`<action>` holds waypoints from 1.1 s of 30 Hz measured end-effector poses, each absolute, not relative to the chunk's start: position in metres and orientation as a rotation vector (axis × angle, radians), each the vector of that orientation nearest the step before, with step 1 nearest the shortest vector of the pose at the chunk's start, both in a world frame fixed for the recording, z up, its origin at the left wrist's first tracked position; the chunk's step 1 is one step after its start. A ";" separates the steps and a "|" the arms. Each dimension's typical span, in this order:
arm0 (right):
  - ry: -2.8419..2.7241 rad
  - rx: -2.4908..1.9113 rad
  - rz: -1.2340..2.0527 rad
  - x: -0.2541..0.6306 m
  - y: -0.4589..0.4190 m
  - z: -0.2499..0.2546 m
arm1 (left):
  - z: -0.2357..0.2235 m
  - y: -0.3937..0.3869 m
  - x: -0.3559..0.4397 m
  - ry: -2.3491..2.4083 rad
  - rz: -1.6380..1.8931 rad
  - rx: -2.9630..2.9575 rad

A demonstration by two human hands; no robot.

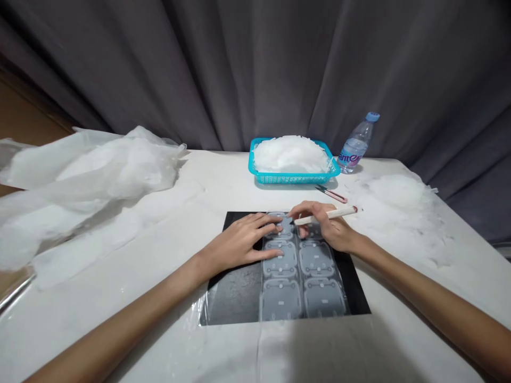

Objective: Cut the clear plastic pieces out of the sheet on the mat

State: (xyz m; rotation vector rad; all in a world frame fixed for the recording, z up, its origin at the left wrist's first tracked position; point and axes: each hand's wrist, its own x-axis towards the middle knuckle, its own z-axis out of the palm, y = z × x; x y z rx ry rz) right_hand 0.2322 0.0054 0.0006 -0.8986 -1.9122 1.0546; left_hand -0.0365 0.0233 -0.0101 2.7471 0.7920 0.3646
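My left hand [249, 239] lies with its fingers stretched out on the upper left of a clear sheet of rounded-square translucent pieces [280, 300]. Those pieces sit in two columns on a black mat [235, 292]. At the top of the right column, my right hand [325, 223] grips a white pen-shaped tool [341, 212] with a reddish rear end. Its dark tip points left, close to the top left piece and my left fingertips. Whether the tip touches the sheet I cannot tell. My right hand partly hides the top right piece.
Behind the mat stands a turquoise basket [295, 179] heaped with thin white pieces [291, 154]. Small thread snips [332, 193] lie before it, and a water bottle [357, 146] stands to its right. White plastic bags [120, 165] cover the left; a translucent pile [399, 197] lies right.
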 end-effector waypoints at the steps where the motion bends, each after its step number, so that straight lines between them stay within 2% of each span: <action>1: -1.940 -0.885 1.141 0.231 0.003 0.004 | -0.011 0.022 -0.037 0.801 0.366 2.754; 7: -2.204 -0.815 0.958 0.228 -0.001 0.014 | -0.013 0.019 -0.039 0.822 0.436 2.734; 13: -2.274 -0.798 1.004 0.231 -0.001 0.000 | -0.013 0.019 -0.040 0.800 0.413 2.699; 33: -2.365 -0.850 0.839 0.226 -0.006 -0.002 | -0.011 0.022 -0.036 0.873 0.397 2.681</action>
